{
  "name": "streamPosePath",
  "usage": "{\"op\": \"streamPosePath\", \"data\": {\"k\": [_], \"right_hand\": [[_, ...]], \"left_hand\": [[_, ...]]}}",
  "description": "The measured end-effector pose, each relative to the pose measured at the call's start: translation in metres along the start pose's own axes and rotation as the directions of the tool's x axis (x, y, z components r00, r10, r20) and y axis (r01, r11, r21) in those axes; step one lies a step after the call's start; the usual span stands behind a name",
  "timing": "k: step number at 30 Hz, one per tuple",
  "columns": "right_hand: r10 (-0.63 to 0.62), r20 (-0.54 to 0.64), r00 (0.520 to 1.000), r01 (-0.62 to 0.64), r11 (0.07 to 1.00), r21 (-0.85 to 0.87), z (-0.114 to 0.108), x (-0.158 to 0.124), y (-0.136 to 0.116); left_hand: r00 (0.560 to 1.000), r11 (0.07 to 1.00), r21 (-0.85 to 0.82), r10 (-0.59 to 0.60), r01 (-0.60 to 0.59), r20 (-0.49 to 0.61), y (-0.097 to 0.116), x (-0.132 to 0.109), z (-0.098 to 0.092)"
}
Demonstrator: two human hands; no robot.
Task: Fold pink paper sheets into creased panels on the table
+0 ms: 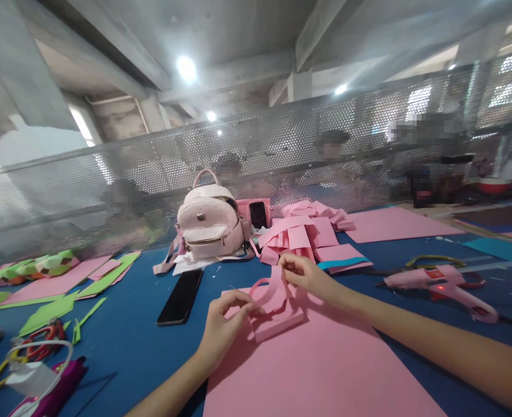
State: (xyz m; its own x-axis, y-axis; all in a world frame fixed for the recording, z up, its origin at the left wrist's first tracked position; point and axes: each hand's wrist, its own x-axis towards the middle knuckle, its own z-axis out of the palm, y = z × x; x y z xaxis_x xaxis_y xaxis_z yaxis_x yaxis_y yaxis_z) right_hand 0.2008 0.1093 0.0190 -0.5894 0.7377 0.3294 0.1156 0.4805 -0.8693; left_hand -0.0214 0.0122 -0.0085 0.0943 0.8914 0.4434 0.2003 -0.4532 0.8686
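1. Here we are at the blue tabletop (125, 324), and the folded pink paper piece (280, 327) sits at the near centre, over the far part of a large pink sheet (317, 370).
2. Both hands are on it! The left hand (223, 324) pinches its left side, thumb below the forefinger; the right hand (299, 272) has its fingertips clamped on the upper end. They're close, yet not touching each other.
3. Look at that curled strip (277, 289) standing up between them. This looks like shaping or lining up, and I'd want a light grip: squeeze hard and paper this thin would likely crease.
4. Best, I reckon, to let the left hand anchor the base while the right guides the curve, so the edges meet squarely.
5. Whether anything is stuck down under those fingers, I cannot tell from here. A gentle test press would be wise before letting go.
6. Over on the right lies the pink glue gun (438, 284), red light glowing, so treat the nozzle as hot and mind that right forearm!
7. Beyond the hands, a heap of pink paper pieces (299, 237) sits near; sleeves should clear it.
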Motion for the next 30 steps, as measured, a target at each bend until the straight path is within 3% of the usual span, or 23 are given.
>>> {"op": "streamPosePath", "data": {"k": [4, 7, 13, 18, 22, 24, 25, 27, 30], "right_hand": [[0.084, 0.162, 0.983, -0.081, 0.996, -0.024, 0.000, -0.002, 0.002], [0.090, 0.158, 0.983, -0.083, 0.995, -0.051, 0.002, -0.004, 0.000], [0.039, 0.014, 0.999, -0.038, 0.996, -0.080, 0.004, -0.001, 0.001], [0.025, 0.031, 0.999, -0.023, 0.997, -0.067, -0.005, 0.003, -0.012], [0.112, 0.231, 0.966, -0.111, 0.994, -0.018, -0.013, -0.017, -0.034], [0.257, 0.440, 0.860, -0.277, 0.961, -0.019, -0.014, -0.033, -0.040], [0.289, 0.466, 0.836, -0.300, 0.952, -0.052, -0.014, -0.041, -0.039], [0.284, 0.431, 0.856, -0.277, 0.957, -0.081, -0.012, -0.053, -0.032], [0.290, 0.364, 0.885, -0.318, 0.948, 0.016, -0.008, -0.056, -0.012]], "left_hand": [[0.991, 0.992, 0.099, 0.067, -0.079, 0.113, 0.008, -0.004, 0.004], [0.985, 0.980, 0.155, 0.101, -0.122, 0.138, 0.007, -0.004, 0.005], [0.989, 0.960, 0.244, 0.147, -0.135, -0.033, -0.010, 0.008, -0.008], [0.972, 0.949, 0.247, 0.222, -0.197, -0.078, -0.002, 0.013, -0.014], [0.968, 0.954, 0.173, 0.233, -0.246, 0.093, 0.020, 0.000, 0.000], [0.937, 0.983, 0.083, 0.126, -0.161, 0.327, 0.026, -0.010, 0.009], [0.905, 0.991, 0.070, 0.077, -0.117, 0.419, 0.027, -0.014, 0.014], [0.868, 0.996, 0.067, 0.019, -0.060, 0.496, 0.024, -0.017, 0.019], [0.908, 0.996, 0.086, -0.011, -0.028, 0.419, 0.012, -0.009, 0.022]]}}
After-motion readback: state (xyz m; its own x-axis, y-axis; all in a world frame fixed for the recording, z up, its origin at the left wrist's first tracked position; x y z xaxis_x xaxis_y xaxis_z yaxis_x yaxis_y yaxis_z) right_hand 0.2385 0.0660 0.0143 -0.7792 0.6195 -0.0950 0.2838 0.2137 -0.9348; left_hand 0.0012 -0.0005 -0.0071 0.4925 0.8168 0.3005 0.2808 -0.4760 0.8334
